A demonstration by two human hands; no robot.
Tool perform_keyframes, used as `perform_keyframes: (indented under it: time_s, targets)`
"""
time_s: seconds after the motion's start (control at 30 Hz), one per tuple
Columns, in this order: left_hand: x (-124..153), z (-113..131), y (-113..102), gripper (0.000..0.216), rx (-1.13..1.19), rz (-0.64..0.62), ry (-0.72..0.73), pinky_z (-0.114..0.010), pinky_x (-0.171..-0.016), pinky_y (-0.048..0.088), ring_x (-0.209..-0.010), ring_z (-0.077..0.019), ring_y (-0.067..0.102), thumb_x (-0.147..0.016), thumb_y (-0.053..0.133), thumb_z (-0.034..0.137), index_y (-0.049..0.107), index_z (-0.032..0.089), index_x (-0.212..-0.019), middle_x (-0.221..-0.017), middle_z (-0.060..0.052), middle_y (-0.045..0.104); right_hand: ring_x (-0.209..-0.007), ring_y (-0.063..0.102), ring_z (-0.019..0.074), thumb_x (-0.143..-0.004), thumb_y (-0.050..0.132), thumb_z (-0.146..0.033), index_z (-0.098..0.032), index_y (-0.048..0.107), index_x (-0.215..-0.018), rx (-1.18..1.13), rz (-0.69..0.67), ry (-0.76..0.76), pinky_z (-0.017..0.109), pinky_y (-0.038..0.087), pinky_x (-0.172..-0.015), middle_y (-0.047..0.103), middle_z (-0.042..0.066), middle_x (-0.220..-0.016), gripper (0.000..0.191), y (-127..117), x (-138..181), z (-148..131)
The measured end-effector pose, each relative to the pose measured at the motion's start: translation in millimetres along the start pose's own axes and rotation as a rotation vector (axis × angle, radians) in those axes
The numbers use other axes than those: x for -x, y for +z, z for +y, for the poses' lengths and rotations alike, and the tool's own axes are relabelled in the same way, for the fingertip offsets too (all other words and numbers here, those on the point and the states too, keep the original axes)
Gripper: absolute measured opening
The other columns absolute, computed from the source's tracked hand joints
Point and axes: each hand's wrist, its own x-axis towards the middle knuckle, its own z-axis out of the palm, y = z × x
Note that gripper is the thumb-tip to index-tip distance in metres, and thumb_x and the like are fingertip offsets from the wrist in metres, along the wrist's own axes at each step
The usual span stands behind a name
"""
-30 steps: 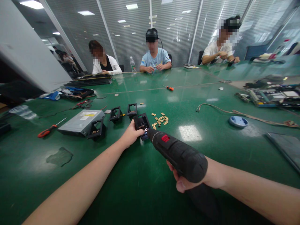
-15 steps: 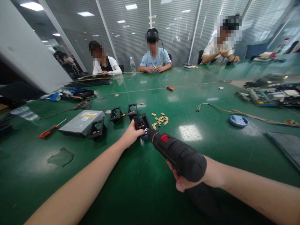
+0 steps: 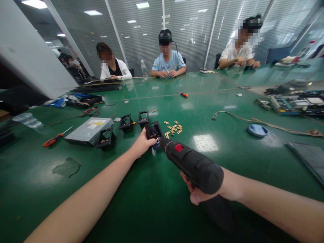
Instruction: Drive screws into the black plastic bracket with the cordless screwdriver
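My left hand (image 3: 143, 144) grips a black plastic housing (image 3: 153, 128) by its near left side, thumb over the edge. Small brass-coloured parts show inside it. My right hand (image 3: 194, 189) is wrapped around the handle of a black cordless drill (image 3: 193, 165) with a red switch on top. The drill's nose points into the housing; whether its bit touches a screw is hidden. Just right of the housing lie several small brass plates (image 3: 174, 127) with holes. Three similar black housings stand to the left, one of them (image 3: 105, 137) against a silver disc drive (image 3: 88, 130).
An orange-handled screwdriver (image 3: 53, 139) lies at the left, another (image 3: 184, 95) further back. At the right are a blue lid (image 3: 257, 130), a thin cable (image 3: 235, 116) and circuit boards (image 3: 298, 101). Three people sit across the green table (image 3: 157, 195). A water bottle (image 3: 144, 70) stands there.
Both hands, the housing and the drill keep nearly the same places. The whole view has shifted very slightly. The person at the far right has moved their hands a little.
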Motion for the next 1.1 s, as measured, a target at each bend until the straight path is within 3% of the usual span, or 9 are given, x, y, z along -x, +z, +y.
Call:
perform_keyframes:
  time_s: [0.27,0.67,0.93,1.1]
  targets:
    - [0,1,-1,0.058,-0.017,-0.005,0.003,-0.039,-0.094,0.053,-0.101,-0.0225,0.065,-0.066,0.07,0.026,0.052,0.018,-0.121,-0.113,-0.005,0.068,-0.062,0.068,0.0177,-0.068,0.091,-0.036,-0.013,0.071,-0.08,-0.004,0.029,-0.038,0.028,0.056,-0.058,0.074,0.005,-0.071,0.032,6,5,-11]
    - [-1,-3,-4,0.057,0.031,-0.01,-0.02,-0.041,-0.097,0.051,-0.102,-0.0233,0.064,-0.065,0.072,0.025,0.055,0.019,-0.118,-0.112,-0.005,0.067,-0.065,0.068,0.0162,-0.064,0.093,-0.022,-0.012,0.072,-0.085,0.018,0.062,0.004,0.027,0.055,-0.062,0.073,0.003,-0.073,0.032,4,6,-13]
    - [-1,-6,-2,0.052,0.317,-0.041,-0.087,-0.041,-0.085,0.055,-0.092,-0.0221,0.067,-0.069,0.063,0.032,0.053,0.023,-0.119,-0.106,-0.003,0.067,-0.062,0.068,0.0165,-0.057,0.096,-0.023,-0.012,0.073,-0.083,0.044,-0.072,-0.035,0.027,0.056,-0.059,0.074,0.003,-0.072,0.037,-7,-7,11]
    - [-3,-8,0,0.047,0.415,-0.02,-0.101,-0.042,-0.088,0.055,-0.093,-0.0217,0.067,-0.071,0.064,0.031,0.056,0.022,-0.116,-0.103,-0.002,0.068,-0.066,0.07,0.0171,-0.071,0.089,-0.026,-0.012,0.074,-0.083,0.033,-0.019,-0.04,0.028,0.058,-0.063,0.076,0.007,-0.079,0.024,0,1,0]
